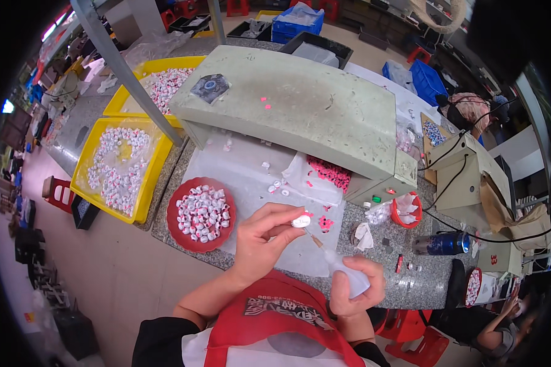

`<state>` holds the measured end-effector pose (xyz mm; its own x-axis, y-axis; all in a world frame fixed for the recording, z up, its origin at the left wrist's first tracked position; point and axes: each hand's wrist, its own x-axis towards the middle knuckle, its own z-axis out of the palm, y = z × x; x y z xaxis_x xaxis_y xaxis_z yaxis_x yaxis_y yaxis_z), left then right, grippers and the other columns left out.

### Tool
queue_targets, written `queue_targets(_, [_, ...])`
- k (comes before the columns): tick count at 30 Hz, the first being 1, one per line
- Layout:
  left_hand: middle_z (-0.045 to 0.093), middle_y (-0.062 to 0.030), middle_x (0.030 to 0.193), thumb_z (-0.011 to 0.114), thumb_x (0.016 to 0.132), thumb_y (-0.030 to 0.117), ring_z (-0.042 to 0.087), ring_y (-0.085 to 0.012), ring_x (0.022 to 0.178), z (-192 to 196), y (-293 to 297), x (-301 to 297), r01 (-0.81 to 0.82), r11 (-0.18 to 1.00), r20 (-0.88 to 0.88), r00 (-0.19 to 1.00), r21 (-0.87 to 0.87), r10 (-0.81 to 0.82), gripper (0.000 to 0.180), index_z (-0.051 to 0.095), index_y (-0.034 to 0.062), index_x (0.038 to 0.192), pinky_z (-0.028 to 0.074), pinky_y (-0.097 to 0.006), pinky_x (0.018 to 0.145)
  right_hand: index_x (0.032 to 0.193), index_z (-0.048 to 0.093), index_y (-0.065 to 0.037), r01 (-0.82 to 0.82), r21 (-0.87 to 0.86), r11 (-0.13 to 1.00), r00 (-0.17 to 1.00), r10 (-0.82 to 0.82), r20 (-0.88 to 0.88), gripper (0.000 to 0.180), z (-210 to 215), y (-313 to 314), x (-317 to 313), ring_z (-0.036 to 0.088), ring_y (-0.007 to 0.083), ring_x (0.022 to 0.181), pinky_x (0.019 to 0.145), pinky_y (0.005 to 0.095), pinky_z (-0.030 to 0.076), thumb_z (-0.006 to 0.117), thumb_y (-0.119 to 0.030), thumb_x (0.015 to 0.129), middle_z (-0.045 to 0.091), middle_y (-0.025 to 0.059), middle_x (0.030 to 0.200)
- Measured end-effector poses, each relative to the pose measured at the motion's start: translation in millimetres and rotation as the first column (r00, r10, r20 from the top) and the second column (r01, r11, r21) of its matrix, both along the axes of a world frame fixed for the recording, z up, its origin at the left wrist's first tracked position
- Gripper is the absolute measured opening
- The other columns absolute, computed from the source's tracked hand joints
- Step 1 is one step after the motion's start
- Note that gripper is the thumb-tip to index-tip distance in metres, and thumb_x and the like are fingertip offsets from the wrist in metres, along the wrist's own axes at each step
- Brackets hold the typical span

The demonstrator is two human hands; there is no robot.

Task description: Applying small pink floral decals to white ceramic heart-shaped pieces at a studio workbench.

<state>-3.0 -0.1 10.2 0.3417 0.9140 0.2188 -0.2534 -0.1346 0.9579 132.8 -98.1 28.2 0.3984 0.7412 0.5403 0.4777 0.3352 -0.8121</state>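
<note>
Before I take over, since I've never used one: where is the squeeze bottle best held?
Probably grip the squeeze bottle by its wide, pale body, from the right, as the right hand does. It slants, its thin nozzle pointing toward the white piece in the left hand, so leave that end free.

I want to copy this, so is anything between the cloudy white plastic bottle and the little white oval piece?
Nothing visible. The right hand holds the bottle, its thin tip pointing toward the white oval piece, pinched in the left hand. Whether tip and piece touch is too small to tell.
</note>
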Motion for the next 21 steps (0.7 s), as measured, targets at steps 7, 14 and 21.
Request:
queue_targets(7, [0.054,-0.0154,0.099,0.058,0.071,-0.014,0.059,-0.0207,0.090,4.4,-3.8,-0.6,0.000,1.000,-0.053,0.999,0.014,0.001,0.029,0.056,-0.0066,0.098,0.052,-0.027,0.076,0.084,0.054,0.002,-0.052,0.113,0.992,0.975,0.026,0.219,0.024,5.4,12.6,3.8,0.055,0.0196,0.046,0.044,0.0271,0.044,0.063,-0.001,0.062,0.059,0.0093,0.067])
queue_targets(14, [0.053,-0.0160,0.100,0.059,0.070,-0.014,0.058,-0.0216,0.090,6.3,-0.9,-0.1,-0.023,0.991,-0.114,0.993,0.133,0.039,0.031,0.056,-0.0066,0.099,0.052,-0.027,0.077,0.085,0.053,0.002,-0.063,0.133,0.989,0.977,0.034,0.213,0.023,2.5,16.6,6.5,0.055,0.0194,0.046,0.043,0.0267,0.044,0.063,-0.001,0.064,0.059,0.0093,0.067])
queue_targets(21, [0.053,-0.0159,0.100,0.059,0.070,-0.014,0.058,-0.0208,0.090,4.4,-0.2,-0.8,-0.028,0.987,-0.111,0.993,0.158,0.046,0.032,0.056,-0.0061,0.100,0.052,-0.027,0.078,0.084,0.054,0.002,-0.077,0.129,0.989,0.977,0.049,0.207,0.021,1.9,20.8,6.1,0.055,0.0187,0.046,0.043,0.0258,0.044,0.062,-0.001,0.065,0.059,0.0089,0.065])
